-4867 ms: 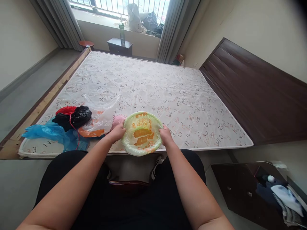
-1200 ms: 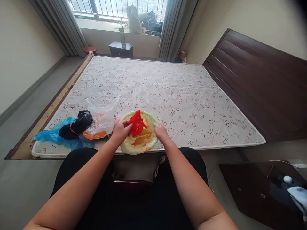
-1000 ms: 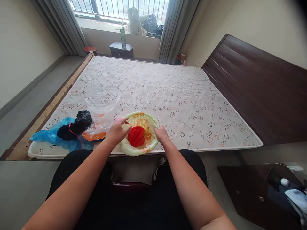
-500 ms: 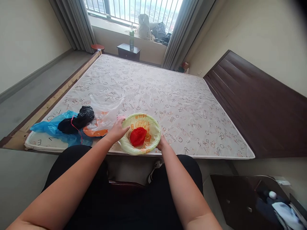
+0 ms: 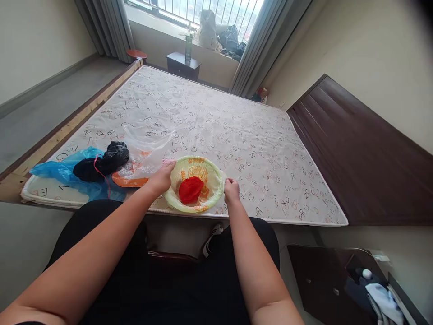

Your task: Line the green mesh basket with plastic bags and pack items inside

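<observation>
A round bin lined with a pale yellow-green plastic bag (image 5: 216,176) with orange print sits on the near edge of the mattress. Inside it lies a crumpled red bundle (image 5: 191,189); its kind is not clear. My left hand (image 5: 162,178) is closed at the bin's left rim, beside a bit of pink. At the right rim my right hand (image 5: 231,189) pinches the liner's edge between bent fingers. Left of the bin are a clear plastic bag with orange print (image 5: 135,169), a black plastic bag (image 5: 101,164) with a pink tie, and a blue plastic bag (image 5: 54,168).
The letter-printed mattress (image 5: 243,135) spreads ahead, with a dark headboard (image 5: 365,158) on the right. A nightstand (image 5: 321,280) stands at lower right with clothes on it. Beyond the bed, a green bottle (image 5: 188,48) stands on a small cabinet (image 5: 179,67).
My right hand has come up from under the bin's right side to its rim and now pinches the liner. My left hand has closed at the left rim. The view has shifted slightly.
</observation>
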`<act>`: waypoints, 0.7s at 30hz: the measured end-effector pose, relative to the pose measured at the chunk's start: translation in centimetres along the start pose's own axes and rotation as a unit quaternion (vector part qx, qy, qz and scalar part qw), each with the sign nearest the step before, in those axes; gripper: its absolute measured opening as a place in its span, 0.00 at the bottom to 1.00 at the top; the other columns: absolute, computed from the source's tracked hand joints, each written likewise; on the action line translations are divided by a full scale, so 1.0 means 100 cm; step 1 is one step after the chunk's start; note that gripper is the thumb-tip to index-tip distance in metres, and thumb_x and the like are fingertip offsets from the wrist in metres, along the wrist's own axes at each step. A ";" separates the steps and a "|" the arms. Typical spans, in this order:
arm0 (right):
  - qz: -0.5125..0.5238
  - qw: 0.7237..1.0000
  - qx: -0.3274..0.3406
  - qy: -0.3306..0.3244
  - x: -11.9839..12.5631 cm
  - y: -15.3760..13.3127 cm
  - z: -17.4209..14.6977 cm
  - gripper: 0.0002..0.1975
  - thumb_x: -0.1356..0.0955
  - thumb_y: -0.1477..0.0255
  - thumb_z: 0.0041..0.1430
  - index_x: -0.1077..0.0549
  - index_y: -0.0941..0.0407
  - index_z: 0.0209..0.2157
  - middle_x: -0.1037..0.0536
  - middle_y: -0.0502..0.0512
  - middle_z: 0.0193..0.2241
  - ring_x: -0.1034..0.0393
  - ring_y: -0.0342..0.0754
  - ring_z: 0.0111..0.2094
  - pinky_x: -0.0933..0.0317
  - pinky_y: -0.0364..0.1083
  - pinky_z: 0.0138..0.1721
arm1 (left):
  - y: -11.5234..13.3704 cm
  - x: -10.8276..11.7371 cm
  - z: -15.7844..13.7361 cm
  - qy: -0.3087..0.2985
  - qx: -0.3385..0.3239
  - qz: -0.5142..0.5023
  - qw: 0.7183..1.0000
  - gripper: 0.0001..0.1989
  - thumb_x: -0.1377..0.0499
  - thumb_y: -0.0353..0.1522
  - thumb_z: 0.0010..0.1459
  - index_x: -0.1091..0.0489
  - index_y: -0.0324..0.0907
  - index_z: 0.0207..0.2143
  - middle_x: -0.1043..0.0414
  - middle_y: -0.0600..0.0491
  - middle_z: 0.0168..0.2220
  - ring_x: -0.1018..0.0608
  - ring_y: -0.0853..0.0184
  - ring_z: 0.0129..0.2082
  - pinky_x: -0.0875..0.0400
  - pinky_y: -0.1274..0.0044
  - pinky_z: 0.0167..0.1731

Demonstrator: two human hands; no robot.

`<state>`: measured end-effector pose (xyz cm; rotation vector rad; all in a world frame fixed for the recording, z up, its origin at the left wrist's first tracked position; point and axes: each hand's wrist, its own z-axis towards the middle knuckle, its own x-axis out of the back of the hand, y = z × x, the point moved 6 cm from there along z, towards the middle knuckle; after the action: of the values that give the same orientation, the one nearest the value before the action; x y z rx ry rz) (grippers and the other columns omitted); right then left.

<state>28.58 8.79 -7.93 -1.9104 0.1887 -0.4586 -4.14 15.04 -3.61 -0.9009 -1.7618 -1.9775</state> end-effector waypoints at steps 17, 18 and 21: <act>0.122 0.977 -0.121 -0.128 0.016 -0.028 -0.013 0.16 0.23 0.63 0.54 0.28 0.56 0.36 0.20 0.55 0.32 0.24 0.50 0.30 0.29 0.47 0.30 | 0.030 0.005 -0.004 -0.057 -0.032 0.004 0.998 0.42 0.43 0.21 0.42 0.26 0.49 0.63 0.31 0.52 0.66 0.31 0.52 0.68 0.42 0.64 0.71; 0.118 0.979 -0.119 -0.118 0.019 -0.029 -0.012 0.15 0.24 0.63 0.55 0.29 0.56 0.35 0.21 0.54 0.31 0.26 0.49 0.29 0.30 0.46 0.29 | 0.033 0.006 -0.004 -0.065 -0.026 -0.009 0.998 0.42 0.43 0.21 0.42 0.26 0.51 0.62 0.29 0.52 0.65 0.30 0.52 0.67 0.40 0.64 0.70; 0.091 0.986 -0.113 -0.082 0.029 -0.033 -0.009 0.13 0.26 0.63 0.57 0.30 0.55 0.33 0.22 0.53 0.30 0.30 0.46 0.27 0.35 0.45 0.27 | 0.043 0.007 -0.006 -0.087 -0.016 -0.042 0.995 0.41 0.43 0.22 0.42 0.25 0.55 0.61 0.27 0.53 0.63 0.28 0.52 0.64 0.35 0.64 0.67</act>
<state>30.54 8.26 -3.98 -2.1199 0.3148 -0.1603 -2.09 13.78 0.05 -1.0551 -1.8963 -2.0398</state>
